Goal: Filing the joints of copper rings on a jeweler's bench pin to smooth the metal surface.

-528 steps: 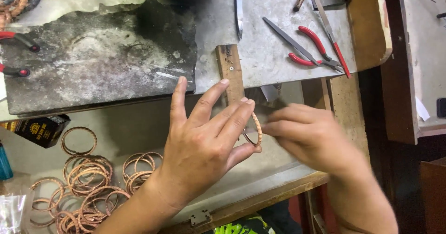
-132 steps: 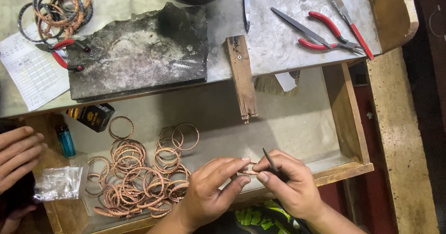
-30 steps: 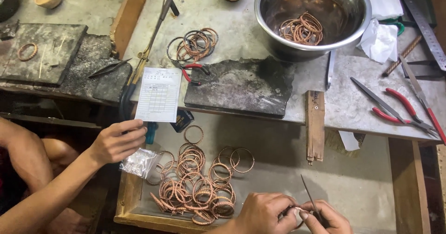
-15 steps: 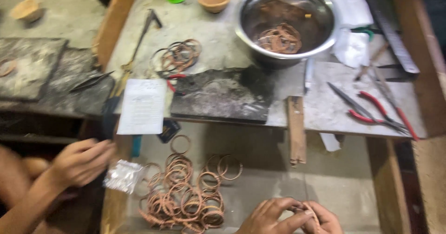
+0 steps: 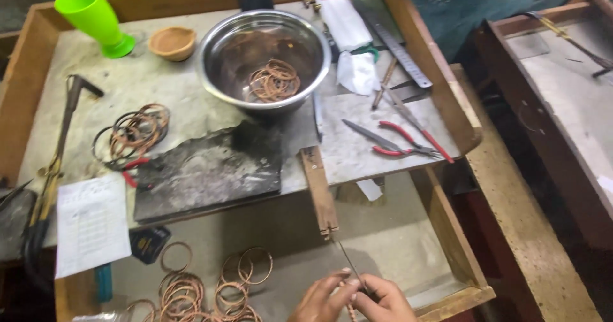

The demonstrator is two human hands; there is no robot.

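From the head camera, both hands meet at the bottom edge of the picture, over the open wooden drawer (image 5: pixel 447 245). The left hand (image 5: pixel 319 299) has its fingers curled inward, the fingertips pinching a small copper-coloured bangle (image 5: pixel 349 308) that shows only as a short beaded strip between the two hands. The right hand (image 5: pixel 386 303) is closed around a thin dark file (image 5: pixel 348 261), whose blade slants up and left from the fingers toward the tip of the narrow wooden bench peg (image 5: pixel 319 191). The bangle sits right between the two hands, touching both, low over the drawer's front.

To the left in the drawer lies a loose heap of copper rings (image 5: pixel 211 283). Above, on the grey worktop (image 5: pixel 383 149), a steel bowl (image 5: pixel 265 60) holds more rings, just behind a charred dark slab (image 5: pixel 211 172). Red-handled pliers (image 5: pixel 408 143) lie to the right of the peg, a sheet of paper (image 5: pixel 92 223) at the left edge, and a green cup (image 5: pixel 96 18) stands beside a small clay dish (image 5: pixel 172 42) at the back.
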